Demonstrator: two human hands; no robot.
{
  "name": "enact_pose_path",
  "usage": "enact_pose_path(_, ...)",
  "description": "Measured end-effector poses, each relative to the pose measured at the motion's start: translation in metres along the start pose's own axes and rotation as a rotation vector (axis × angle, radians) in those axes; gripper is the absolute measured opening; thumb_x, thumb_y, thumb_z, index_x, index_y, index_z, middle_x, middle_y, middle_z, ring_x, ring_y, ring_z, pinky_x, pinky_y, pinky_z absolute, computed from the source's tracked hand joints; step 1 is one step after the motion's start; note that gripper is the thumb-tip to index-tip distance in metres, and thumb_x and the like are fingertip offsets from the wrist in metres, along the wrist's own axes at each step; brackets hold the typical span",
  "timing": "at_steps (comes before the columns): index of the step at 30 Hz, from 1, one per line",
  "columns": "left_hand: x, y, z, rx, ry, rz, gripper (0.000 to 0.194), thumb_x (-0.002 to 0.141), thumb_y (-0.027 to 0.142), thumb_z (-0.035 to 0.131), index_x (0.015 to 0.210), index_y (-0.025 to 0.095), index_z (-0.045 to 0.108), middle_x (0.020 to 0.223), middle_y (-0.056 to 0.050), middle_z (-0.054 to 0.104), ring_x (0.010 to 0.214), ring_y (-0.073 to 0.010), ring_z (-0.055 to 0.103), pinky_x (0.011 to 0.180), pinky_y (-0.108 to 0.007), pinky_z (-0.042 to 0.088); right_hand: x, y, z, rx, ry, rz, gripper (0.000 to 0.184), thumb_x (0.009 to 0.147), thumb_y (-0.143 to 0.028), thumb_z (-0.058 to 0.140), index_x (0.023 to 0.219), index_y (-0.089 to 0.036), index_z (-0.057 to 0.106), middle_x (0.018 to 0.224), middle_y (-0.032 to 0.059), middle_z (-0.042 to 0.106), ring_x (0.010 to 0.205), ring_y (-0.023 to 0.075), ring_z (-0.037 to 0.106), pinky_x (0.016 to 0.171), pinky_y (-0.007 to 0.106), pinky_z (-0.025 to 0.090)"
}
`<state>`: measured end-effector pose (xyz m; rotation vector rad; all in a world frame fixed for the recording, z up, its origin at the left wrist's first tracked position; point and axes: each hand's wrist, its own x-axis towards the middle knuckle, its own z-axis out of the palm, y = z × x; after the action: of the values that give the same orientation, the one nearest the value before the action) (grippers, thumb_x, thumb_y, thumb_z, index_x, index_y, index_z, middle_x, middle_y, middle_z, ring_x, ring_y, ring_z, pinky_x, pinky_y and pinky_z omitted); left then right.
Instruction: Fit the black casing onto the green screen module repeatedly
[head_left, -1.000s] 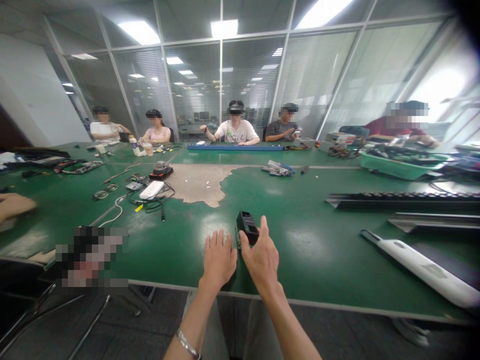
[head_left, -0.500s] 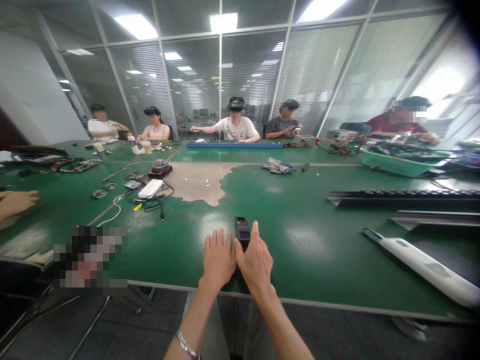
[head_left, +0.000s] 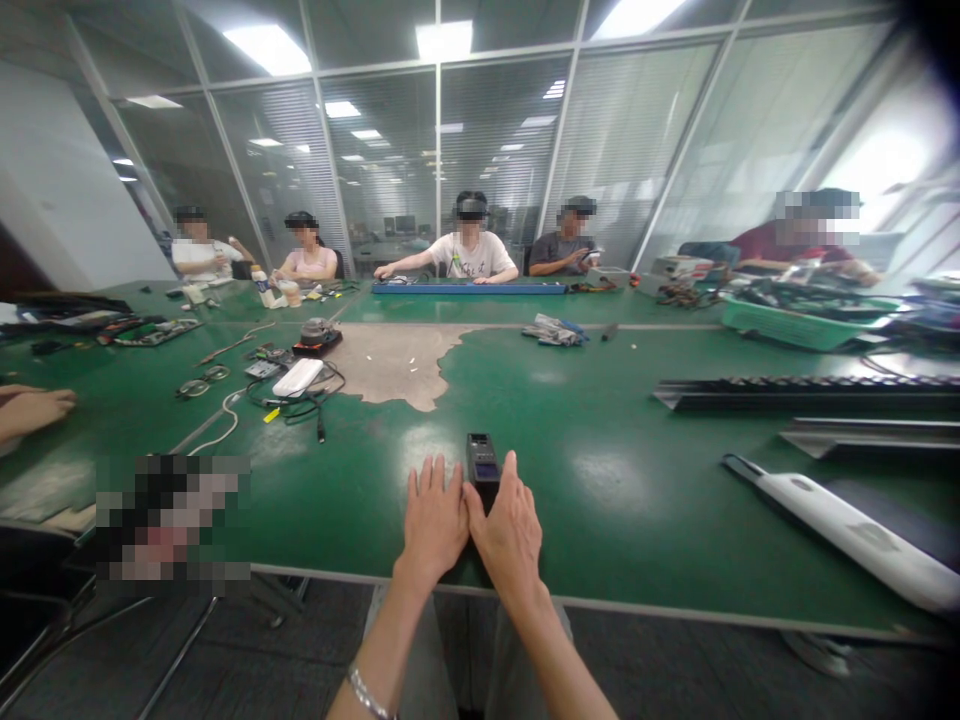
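Note:
A small black box-shaped device (head_left: 482, 462) with a dark screen on its upper face rests on the green table in front of me. My right hand (head_left: 510, 530) is around its near end, the thumb at the left edge and the stretched index finger along the right. The palm hides the device's near part. My left hand (head_left: 435, 515) lies flat, palm down, just left of the device, fingers stretched out and holding nothing. The right thumb is close against the left hand; whether they touch I cannot tell.
To the right lie a long white device (head_left: 847, 535) and dark metal rails (head_left: 810, 395). Left are a white box (head_left: 298, 378) with cables and eyeglasses (head_left: 202, 381). Gloves (head_left: 553, 331) and a green basket (head_left: 795, 325) stand further back. Several people sit around; another person's hand (head_left: 37, 408) is left.
The black device has turned to point straight away from me and moved slightly left with my right hand. My left hand has stayed nearly still. A person opposite has stretched an arm onto the table.

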<state>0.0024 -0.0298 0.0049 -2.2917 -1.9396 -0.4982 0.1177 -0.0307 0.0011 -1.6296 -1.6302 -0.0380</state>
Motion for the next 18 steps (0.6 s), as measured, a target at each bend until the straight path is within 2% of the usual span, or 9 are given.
enact_pose_path(4, 0.001, -0.001, 0.000, -0.009, -0.004, 0.022, 0.047, 0.102, 0.032, 0.031, 0.146, 0.019, 0.041, 0.154, -0.011, 0.037, 0.146, -0.0287, 0.024, 0.117, -0.053, 0.023, 0.002, 0.000, 0.001, 0.006, -0.007, 0.000, 0.079, 0.093, -0.051, 0.045, 0.152, -0.005, 0.019, 0.138, 0.0230, 0.052, 0.117, 0.0319, 0.054, 0.096, 0.045, 0.046)
enact_pose_path(8, 0.002, -0.002, 0.000, -0.033, -0.037, 0.056, 0.047, 0.102, 0.031, 0.030, 0.147, 0.018, 0.040, 0.155, -0.011, 0.035, 0.146, -0.0269, 0.024, 0.117, -0.048, 0.027, 0.009, -0.004, -0.001, 0.009, -0.032, 0.031, 0.081, 0.091, -0.051, 0.048, 0.152, -0.005, 0.020, 0.134, 0.0226, 0.056, 0.115, 0.0315, 0.055, 0.094, 0.044, 0.047)
enact_pose_path(15, 0.001, -0.002, -0.001, -0.041, -0.046, 0.075, 0.046, 0.101, 0.030, 0.033, 0.143, 0.018, 0.045, 0.153, -0.013, 0.038, 0.145, -0.0282, 0.028, 0.117, -0.048, 0.027, 0.017, -0.011, -0.005, -0.004, -0.097, 0.080, 0.077, 0.092, -0.045, 0.048, 0.152, -0.006, 0.020, 0.127, 0.0217, 0.061, 0.108, 0.0318, 0.060, 0.087, 0.043, 0.049)
enact_pose_path(18, 0.001, -0.002, -0.003, -0.040, -0.048, 0.074, 0.046, 0.101, 0.031, 0.033, 0.144, 0.019, 0.043, 0.153, -0.014, 0.039, 0.144, -0.0282, 0.031, 0.117, -0.048, 0.027, 0.021, -0.015, -0.007, 0.005, -0.082, 0.090, 0.076, 0.092, -0.045, 0.048, 0.152, -0.007, 0.021, 0.122, 0.0203, 0.064, 0.104, 0.0316, 0.062, 0.085, 0.043, 0.050)
